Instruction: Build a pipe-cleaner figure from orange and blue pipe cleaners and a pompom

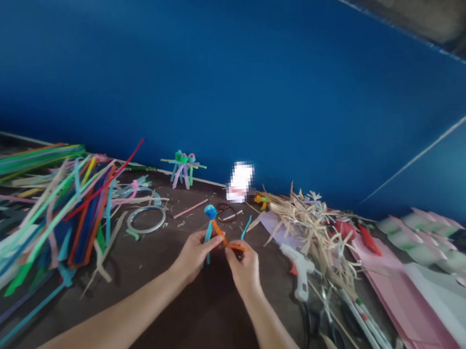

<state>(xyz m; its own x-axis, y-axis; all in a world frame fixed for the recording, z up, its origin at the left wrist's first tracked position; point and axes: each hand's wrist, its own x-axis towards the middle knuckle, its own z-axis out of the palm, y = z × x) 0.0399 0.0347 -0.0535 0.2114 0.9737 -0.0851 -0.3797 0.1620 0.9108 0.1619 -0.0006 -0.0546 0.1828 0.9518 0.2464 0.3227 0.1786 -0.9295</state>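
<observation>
Between thumb and fingers, my left hand (193,257) holds a small blue figure (211,213) with a round head and light-blue strips hanging below it. An orange pipe cleaner (218,228) runs down from just under the head and bends to the right. My right hand (245,267) is closed on this orange strip near its bend, and a short end sticks out above the fingers. Both hands are close together over the dark table, with fingertips almost meeting. Part of the figure is hidden behind my left fingers.
Many coloured strips (87,218) pile up at the left, beside a clear ring (146,219). A multicoloured pipe-cleaner figure (184,168) stands near the blue wall (225,78). To the right lie a glue gun (301,270), scissors (327,309), dried husks (301,217) and pink paper (399,296).
</observation>
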